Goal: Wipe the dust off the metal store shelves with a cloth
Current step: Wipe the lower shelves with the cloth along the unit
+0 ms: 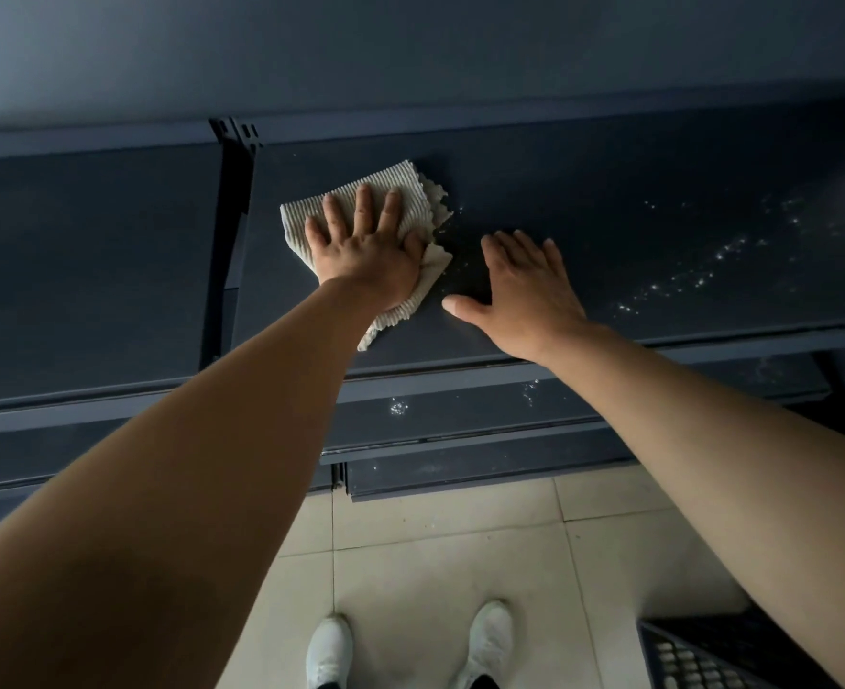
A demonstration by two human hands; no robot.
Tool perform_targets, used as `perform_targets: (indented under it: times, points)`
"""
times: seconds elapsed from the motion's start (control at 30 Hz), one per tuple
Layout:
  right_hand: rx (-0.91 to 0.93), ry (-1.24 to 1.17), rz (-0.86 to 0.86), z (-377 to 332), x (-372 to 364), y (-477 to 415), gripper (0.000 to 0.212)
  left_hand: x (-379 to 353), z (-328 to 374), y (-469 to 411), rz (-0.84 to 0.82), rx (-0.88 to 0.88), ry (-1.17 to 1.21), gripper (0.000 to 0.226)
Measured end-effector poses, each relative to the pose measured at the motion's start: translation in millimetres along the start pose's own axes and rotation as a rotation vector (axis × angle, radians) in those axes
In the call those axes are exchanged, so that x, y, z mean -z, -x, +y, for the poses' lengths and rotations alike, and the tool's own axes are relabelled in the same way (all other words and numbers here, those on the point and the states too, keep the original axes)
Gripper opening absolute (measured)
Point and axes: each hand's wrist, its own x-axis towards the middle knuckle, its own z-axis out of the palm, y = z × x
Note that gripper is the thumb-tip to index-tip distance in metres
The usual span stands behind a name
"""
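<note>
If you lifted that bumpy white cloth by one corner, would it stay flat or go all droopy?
Probably droopy: the ribbed off-white cloth already bunches and folds under the left hand, with ragged edges curling. It looks thin, so likely light. On the smooth dark metal shelf it should slide easily when pushed.

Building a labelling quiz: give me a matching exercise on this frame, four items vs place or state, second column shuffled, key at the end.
Items:
1. cloth
2. right hand
3. white shoes
4. white specks

Place or state:
A. on the tiled floor
B. flat on the bare shelf
C. scattered over the right part of the shelf
D. pressed under the left hand

Pairs: 1-D, 2-B, 3-A, 4-C
</note>
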Motion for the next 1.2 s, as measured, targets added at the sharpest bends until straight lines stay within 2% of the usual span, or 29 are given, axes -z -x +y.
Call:
perform_targets:
  times: [0.3,0.67,0.83,1.03,1.2]
  points:
    - [-0.023,-0.004,0.042,42.3,4.4,-2.9,0.073,1.9,51.0,-22.6,-0.046,-0.134,0.016,0.057]
    - [0.065,-0.068,-0.037,44.8,15.0,19.3,0.096,-6.1,53.7,24.4,-0.035,-0.216,0.042,0.056]
    - [0.096,-0.030,-0.056,33.6,19.7,17.6,0.097,-6.7,21.5,53.0,-0.022,-0.168,0.044,0.054]
    - [0.163,-0.031,-0.094,15.8,17.5,26.7,0.100,-4.1,-28.8,68.5,-0.017,0.005,0.053,0.055]
    - [0.138,-0.048,-0.067,17.4,14.8,27.4,0.097,-7.1,-26.0,67.7,0.018,0.054,0.032,0.057]
